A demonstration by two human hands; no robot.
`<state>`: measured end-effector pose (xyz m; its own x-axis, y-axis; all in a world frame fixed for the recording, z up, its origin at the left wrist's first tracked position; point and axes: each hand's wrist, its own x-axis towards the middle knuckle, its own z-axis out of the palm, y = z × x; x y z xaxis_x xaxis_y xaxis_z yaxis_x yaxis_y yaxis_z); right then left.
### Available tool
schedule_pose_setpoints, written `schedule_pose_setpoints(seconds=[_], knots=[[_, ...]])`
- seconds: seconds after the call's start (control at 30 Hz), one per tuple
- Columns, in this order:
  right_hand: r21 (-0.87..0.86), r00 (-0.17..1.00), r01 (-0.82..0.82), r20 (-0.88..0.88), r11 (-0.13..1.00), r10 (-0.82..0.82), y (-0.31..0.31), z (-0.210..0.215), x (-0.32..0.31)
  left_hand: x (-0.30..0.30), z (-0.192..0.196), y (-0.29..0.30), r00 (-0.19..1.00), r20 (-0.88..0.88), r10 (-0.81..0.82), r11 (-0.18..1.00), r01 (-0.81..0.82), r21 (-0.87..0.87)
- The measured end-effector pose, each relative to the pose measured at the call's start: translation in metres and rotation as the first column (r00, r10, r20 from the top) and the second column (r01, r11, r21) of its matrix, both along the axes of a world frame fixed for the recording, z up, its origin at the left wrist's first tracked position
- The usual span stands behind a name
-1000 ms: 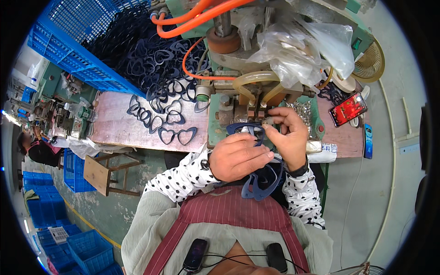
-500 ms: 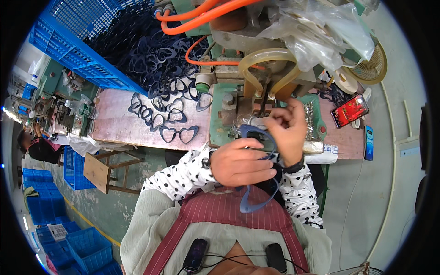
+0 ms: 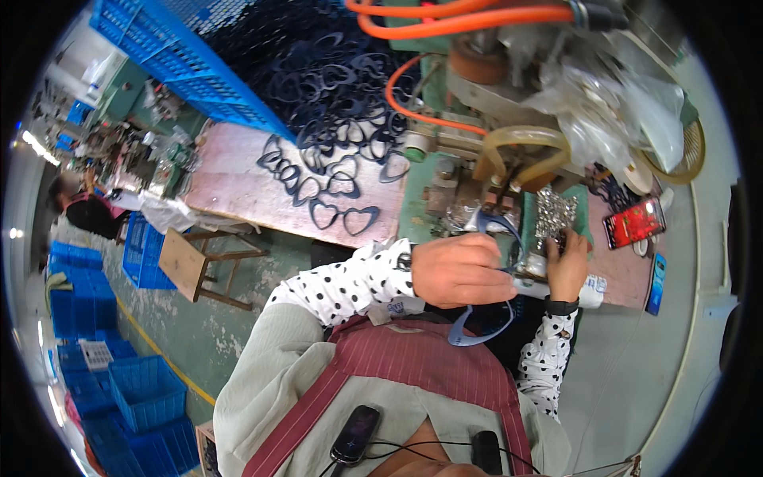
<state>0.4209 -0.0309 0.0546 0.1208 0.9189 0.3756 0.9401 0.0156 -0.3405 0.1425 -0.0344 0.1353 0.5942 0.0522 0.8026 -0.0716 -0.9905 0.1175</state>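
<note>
My left hand (image 3: 461, 270) grips a dark blue heart-shaped glasses frame (image 3: 485, 330). One rim hangs below my fist and another part pokes up toward the green machine (image 3: 445, 187). My right hand (image 3: 568, 262) reaches into a pile of small shiny metal parts (image 3: 556, 215) on the machine's bed, fingers curled on them. What the fingers hold is too small to see.
Several more heart-shaped frames (image 3: 334, 187) lie on the pink worktable (image 3: 238, 191) and fill a blue crate (image 3: 207, 63). Orange hoses (image 3: 469, 20) run above the machine, beside clear plastic bags (image 3: 612, 103). A red phone (image 3: 633, 222) lies right. Another person (image 3: 83, 211) sits far left.
My right hand has moved right, from the frame to the pile of metal parts. My left hand keeps the frame, which now hangs lower. The view has tilted closer to the table.
</note>
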Motion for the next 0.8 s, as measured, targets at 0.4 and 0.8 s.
schedule_pose_setpoints(seconds=[0.4,0.8], knots=[[0.154,0.909,0.048,-0.416,0.987,0.020,0.015,-0.008,0.000,-0.088,-0.044,0.020,0.637,0.141,0.758,0.630,-0.771,0.096],[0.247,0.941,0.081,-0.337,0.966,0.007,0.016,-0.016,0.001,-0.211,-0.127,0.113,-0.168,-0.479,0.862,-0.363,-0.863,-0.351]])
